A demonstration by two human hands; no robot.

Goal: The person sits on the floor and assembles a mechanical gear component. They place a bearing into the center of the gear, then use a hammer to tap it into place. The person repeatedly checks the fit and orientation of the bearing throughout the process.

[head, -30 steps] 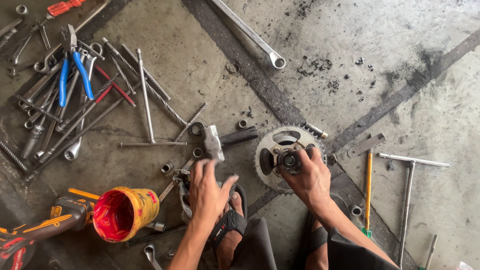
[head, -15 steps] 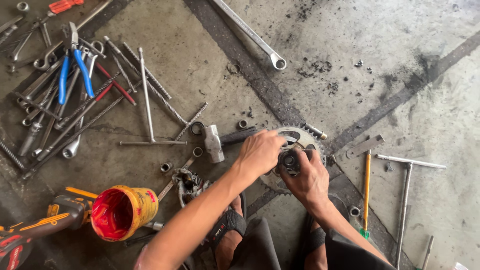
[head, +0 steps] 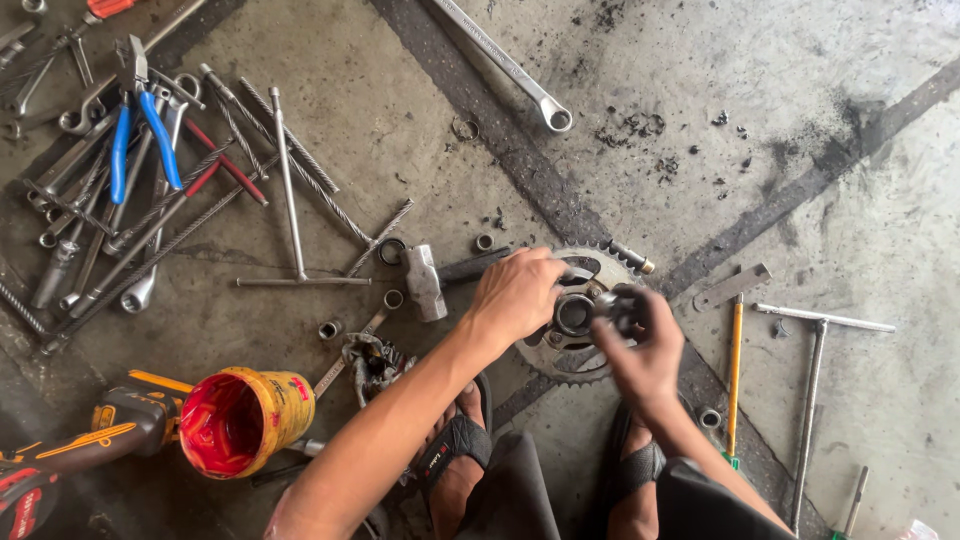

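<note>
Sprocket [head: 590, 330], toothed and grey, lies on the concrete floor [head: 850, 200] before my sandalled feet. My left hand [head: 515, 292] curls over its upper rim; my right hand [head: 645, 350] pinches a small dark part [head: 618, 306] just beside the hub. Left of my feet, a yellow tub [head: 245, 420] lies tipped, red inside. Hammer [head: 425, 280], blue-handled pliers [head: 140, 115] and wrenches lie scattered beyond.

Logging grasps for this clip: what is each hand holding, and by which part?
Left hand grips the sprocket by its upper-left rim. Right hand pinches a small dark part by the hub; which part is unclear.
</note>
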